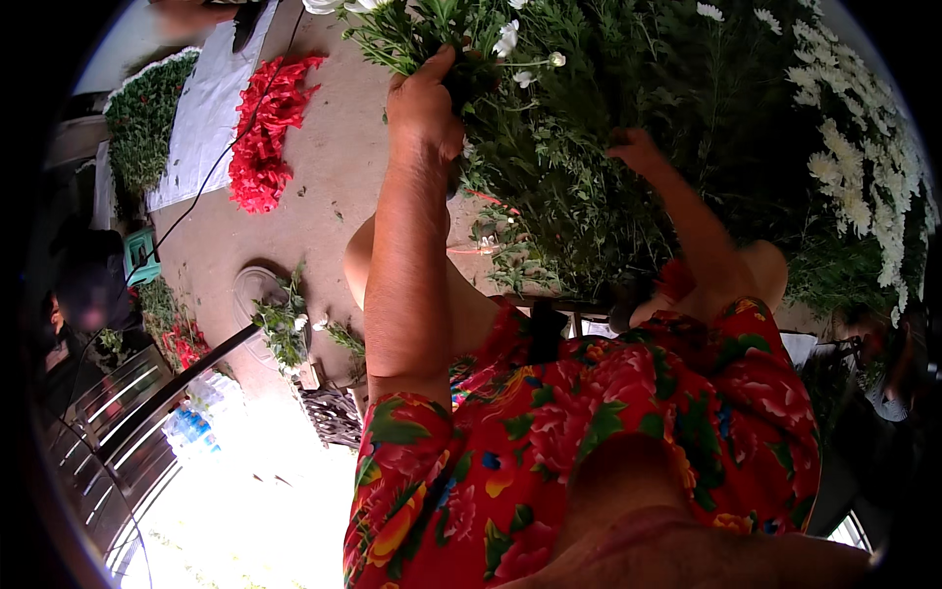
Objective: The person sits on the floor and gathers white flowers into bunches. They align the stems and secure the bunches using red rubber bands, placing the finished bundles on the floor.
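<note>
My left hand (427, 103) is closed around the stems of a bunch of white chrysanthemums (419, 37) at the top centre; a few blossoms and a bud stick out beside it. To the right, my right hand (634, 149) is over the heap of leafy green stems (574, 199), fingers bent. Whether it grips a stem there cannot be made out. More white chrysanthemum heads (846, 169) line the right side of the heap. A thin red strip (494, 199) lies by the heap's left edge, between my knees.
A pile of red ties or ribbons (268, 136) lies on the floor beside a white sheet (213, 110). A black cable crosses them. Further left are a green stool (141, 255) and another person (92, 287). A round grey base (257, 309) and bottled water (193, 427) are at lower left.
</note>
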Available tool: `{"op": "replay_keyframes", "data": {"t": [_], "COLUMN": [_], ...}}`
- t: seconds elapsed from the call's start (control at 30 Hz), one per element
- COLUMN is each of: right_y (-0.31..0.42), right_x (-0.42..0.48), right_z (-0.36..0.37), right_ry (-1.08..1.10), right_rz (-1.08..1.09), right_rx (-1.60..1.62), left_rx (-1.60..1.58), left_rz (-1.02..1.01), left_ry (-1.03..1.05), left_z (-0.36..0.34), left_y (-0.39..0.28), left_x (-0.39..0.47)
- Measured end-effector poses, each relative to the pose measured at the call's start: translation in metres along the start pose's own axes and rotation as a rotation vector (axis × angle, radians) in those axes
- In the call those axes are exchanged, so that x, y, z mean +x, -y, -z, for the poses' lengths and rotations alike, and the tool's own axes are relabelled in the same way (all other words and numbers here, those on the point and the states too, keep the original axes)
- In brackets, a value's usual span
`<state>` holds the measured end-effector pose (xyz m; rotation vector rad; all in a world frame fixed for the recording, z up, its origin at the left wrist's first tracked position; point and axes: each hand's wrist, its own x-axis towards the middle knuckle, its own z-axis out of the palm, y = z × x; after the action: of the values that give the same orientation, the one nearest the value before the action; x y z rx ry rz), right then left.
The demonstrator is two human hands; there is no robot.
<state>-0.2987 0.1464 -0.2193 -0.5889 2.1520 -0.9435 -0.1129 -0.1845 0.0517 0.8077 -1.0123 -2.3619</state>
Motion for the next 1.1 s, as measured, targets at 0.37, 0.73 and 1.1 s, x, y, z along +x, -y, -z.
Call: {"op": "replay_keyframes", "data": {"t": [0.37, 0.73, 1.1], "right_y": [0.102, 0.296, 0.301], "right_x": [-0.075, -0.129, -0.111], "right_z": [0.105, 0.014, -0.068], "right_ry": [0.060, -0.638, -0.692], "right_rz": [0.196, 0.594, 0.576], "right_rx": [0.688, 0.623, 0.395], "left_rx": [-0.014, -0.189, -0.346], "left_rz": [0.067, 0.047, -0.021], "left_ry": [0.077, 0.275, 0.331], "left_z": [0.002, -0.012, -0.022], "left_y": [0.008, 0.008, -0.001], "left_x": [0.000, -0.020, -0.039]}}
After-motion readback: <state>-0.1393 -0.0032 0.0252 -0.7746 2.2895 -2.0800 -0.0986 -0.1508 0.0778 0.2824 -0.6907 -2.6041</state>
